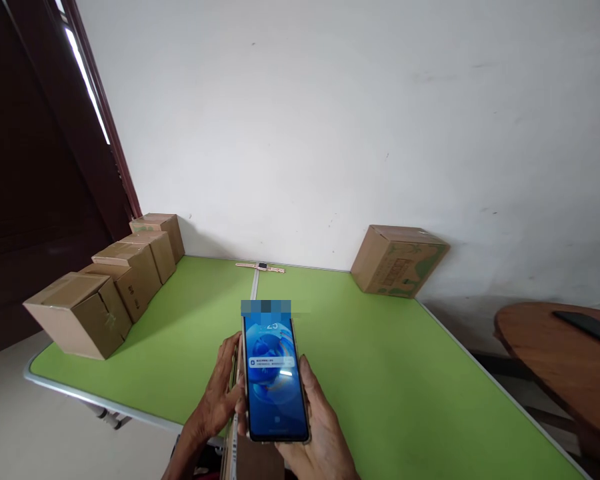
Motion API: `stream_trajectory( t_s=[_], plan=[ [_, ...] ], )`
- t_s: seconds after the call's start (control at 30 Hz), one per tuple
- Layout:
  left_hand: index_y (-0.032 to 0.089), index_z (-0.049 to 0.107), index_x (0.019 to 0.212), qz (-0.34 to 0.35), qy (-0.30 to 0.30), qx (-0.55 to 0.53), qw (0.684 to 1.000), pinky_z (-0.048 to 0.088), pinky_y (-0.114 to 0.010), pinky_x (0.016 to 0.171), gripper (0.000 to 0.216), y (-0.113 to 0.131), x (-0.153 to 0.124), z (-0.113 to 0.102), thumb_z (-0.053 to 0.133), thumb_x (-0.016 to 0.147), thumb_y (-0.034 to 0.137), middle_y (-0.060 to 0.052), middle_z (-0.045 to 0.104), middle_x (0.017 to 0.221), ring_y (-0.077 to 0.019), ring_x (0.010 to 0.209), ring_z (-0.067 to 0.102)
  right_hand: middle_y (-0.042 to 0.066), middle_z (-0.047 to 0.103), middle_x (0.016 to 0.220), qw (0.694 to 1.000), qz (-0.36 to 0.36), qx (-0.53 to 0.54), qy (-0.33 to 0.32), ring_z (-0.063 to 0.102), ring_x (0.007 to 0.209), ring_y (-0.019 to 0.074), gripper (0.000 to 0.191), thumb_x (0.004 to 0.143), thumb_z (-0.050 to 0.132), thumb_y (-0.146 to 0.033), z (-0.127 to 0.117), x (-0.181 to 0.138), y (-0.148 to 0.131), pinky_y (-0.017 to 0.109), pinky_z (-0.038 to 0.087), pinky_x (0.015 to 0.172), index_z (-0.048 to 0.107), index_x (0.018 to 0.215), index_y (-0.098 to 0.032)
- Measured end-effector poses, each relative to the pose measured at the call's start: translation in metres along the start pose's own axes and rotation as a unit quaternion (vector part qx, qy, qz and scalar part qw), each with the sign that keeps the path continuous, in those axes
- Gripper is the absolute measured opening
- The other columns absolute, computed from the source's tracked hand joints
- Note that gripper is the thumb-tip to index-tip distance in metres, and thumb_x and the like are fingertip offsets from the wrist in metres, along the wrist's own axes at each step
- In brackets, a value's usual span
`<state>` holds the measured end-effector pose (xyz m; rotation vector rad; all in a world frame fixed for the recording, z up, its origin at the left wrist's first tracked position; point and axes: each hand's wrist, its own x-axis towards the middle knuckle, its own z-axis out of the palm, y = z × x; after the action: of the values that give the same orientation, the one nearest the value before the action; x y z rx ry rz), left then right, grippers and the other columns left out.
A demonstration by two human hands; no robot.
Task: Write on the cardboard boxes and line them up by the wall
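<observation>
A smartphone (276, 393) with a lit blue screen stands tilted toward me above the near edge of the green table. My right hand (320, 420) is closed around its right side and lower back, with the thumb along the edge. Just left of the phone, my left hand (215, 400) is closed on the edge of a cardboard box (257, 461), its thumb close to the phone's side. The phone covers most of that box. A pale-banded smartwatch (263, 267) lies flat at the table's far edge.
Several cardboard boxes (87, 307) line the left side of the green table (380, 373). Another printed carton (403, 263) stands at the back right by the white wall. On the far right is a brown wooden table (555, 360) bearing a dark flat object (587, 329).
</observation>
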<state>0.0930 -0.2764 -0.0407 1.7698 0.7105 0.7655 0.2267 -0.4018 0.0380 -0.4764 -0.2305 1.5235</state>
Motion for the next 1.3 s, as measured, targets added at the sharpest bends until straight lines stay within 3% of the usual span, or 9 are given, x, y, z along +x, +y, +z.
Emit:
stream_trajectory(
  t_s=[0.13,0.27,0.43,0.57,0.7,0.9,1.1,1.3],
  plan=[
    [0.025,0.034,0.167,-0.003,-0.025,-0.009,1.000,0.025,-0.058,0.134,0.084,0.011,0.000,-0.001,0.057,0.099,0.070,-0.013,0.030,0.177,-0.0403,0.164,0.026,0.015,0.085,0.101,0.993,-0.072,-0.066,0.069,0.081,0.093,0.0345,0.065,0.081,0.080,-0.075,-0.021,-0.007,-0.041,0.052,0.062,0.088,0.082,0.108,-0.016],
    [0.027,0.034,0.167,-0.014,-0.015,-0.021,1.000,0.023,-0.059,0.134,0.083,0.014,0.000,-0.001,0.056,0.099,0.070,-0.011,0.030,0.178,-0.0405,0.163,0.026,0.014,0.085,0.107,0.953,-0.164,-0.170,0.191,0.083,0.094,0.0322,0.067,0.092,0.067,-0.075,-0.072,0.013,-0.085,0.047,0.064,0.089,0.075,0.125,-0.017],
    [0.030,0.036,0.166,-0.005,-0.007,-0.015,1.000,0.024,-0.061,0.133,0.083,0.009,0.001,0.000,0.058,0.097,0.072,-0.010,0.033,0.176,-0.0421,0.160,0.031,0.016,0.085,0.091,0.918,-0.155,-0.215,0.296,0.085,0.089,0.0313,0.053,0.106,0.058,-0.057,-0.138,0.051,-0.117,0.041,0.067,0.081,0.069,0.127,-0.010],
    [0.033,0.038,0.166,-0.012,0.009,-0.034,0.999,0.025,-0.059,0.133,0.080,0.008,-0.001,0.000,0.058,0.098,0.070,-0.007,0.034,0.176,-0.0406,0.162,0.029,0.015,0.085,0.089,0.904,-0.132,-0.217,0.344,0.085,0.084,0.0303,0.048,0.109,0.054,-0.051,-0.162,0.064,-0.122,0.041,0.068,0.078,0.065,0.133,-0.011],
    [0.032,0.038,0.166,-0.014,0.007,-0.032,0.999,0.027,-0.061,0.132,0.081,0.006,0.000,-0.001,0.059,0.097,0.069,-0.008,0.036,0.175,-0.0428,0.159,0.033,0.016,0.085,0.094,0.889,-0.110,-0.228,0.381,0.084,0.077,0.0293,0.049,0.108,0.055,-0.050,-0.169,0.064,-0.121,0.041,0.069,0.072,0.064,0.136,-0.011],
    [0.031,0.035,0.167,0.002,-0.007,-0.022,1.000,0.026,-0.063,0.132,0.080,-0.007,0.001,-0.003,0.058,0.099,0.067,-0.009,0.033,0.176,-0.0429,0.160,0.031,0.016,0.085,0.101,0.856,-0.101,-0.284,0.420,0.084,0.088,0.0296,0.045,0.100,0.070,-0.046,-0.163,0.052,-0.125,0.041,0.069,0.073,0.069,0.130,-0.013],
    [0.031,0.036,0.166,0.028,-0.004,-0.019,0.999,0.026,-0.063,0.131,0.076,-0.006,0.001,-0.002,0.057,0.101,0.063,-0.011,0.038,0.172,-0.0419,0.156,0.036,0.019,0.083,0.109,0.841,-0.082,-0.353,0.402,0.081,0.094,0.0310,0.038,0.088,0.082,-0.045,-0.149,0.023,-0.125,0.038,0.067,0.069,0.077,0.107,-0.013],
    [0.031,0.036,0.166,0.042,-0.005,-0.013,0.999,0.026,-0.064,0.131,0.075,-0.008,0.002,-0.002,0.057,0.101,0.063,-0.011,0.035,0.174,-0.0429,0.158,0.034,0.020,0.082,0.117,0.831,-0.072,-0.396,0.383,0.078,0.110,0.0362,0.050,0.077,0.086,-0.057,-0.137,0.005,-0.120,0.039,0.066,0.070,0.080,0.104,-0.015]
  ],
)
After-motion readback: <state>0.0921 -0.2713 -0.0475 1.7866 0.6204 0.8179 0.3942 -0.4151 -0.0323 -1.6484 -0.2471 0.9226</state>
